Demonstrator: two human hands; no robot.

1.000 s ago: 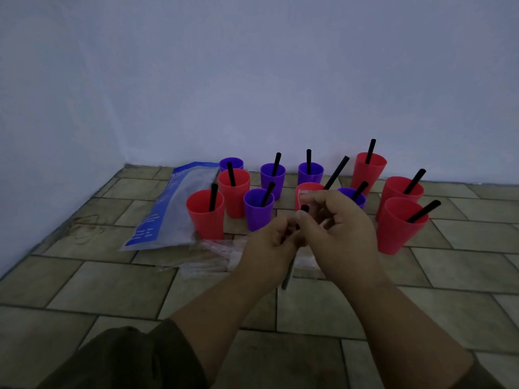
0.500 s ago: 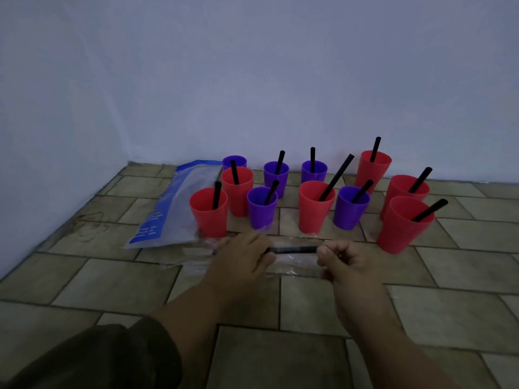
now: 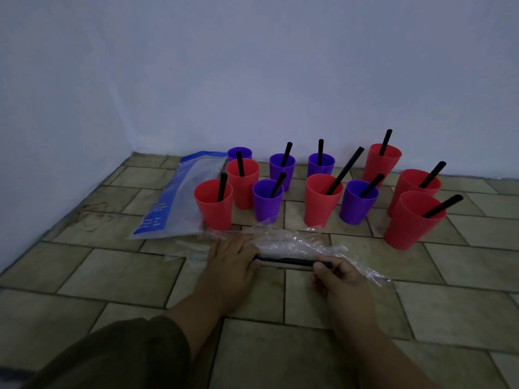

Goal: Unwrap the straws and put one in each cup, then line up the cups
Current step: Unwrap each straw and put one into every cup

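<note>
Several red and purple cups stand on the tiled floor near the wall, most with a black straw in them. The purple cup (image 3: pixel 239 153) at the back left shows no straw. A black straw (image 3: pixel 286 260) lies level just above the floor, still partly in clear wrapper. My right hand (image 3: pixel 335 279) pinches its right end. My left hand (image 3: pixel 231 259) lies flat at its left end, fingers over the clear wrappers (image 3: pixel 297 242). The red cup (image 3: pixel 323 198) in the middle holds a long slanted straw.
A blue and clear plastic bag (image 3: pixel 179 200) lies flat on the floor left of the cups. Crumpled clear wrappers spread in front of the cups. Walls close off the back and the left side. Bare tiles lie near me.
My hands came down from in front of the cups to floor level and moved apart. The straw now lies level between them instead of standing upright.
</note>
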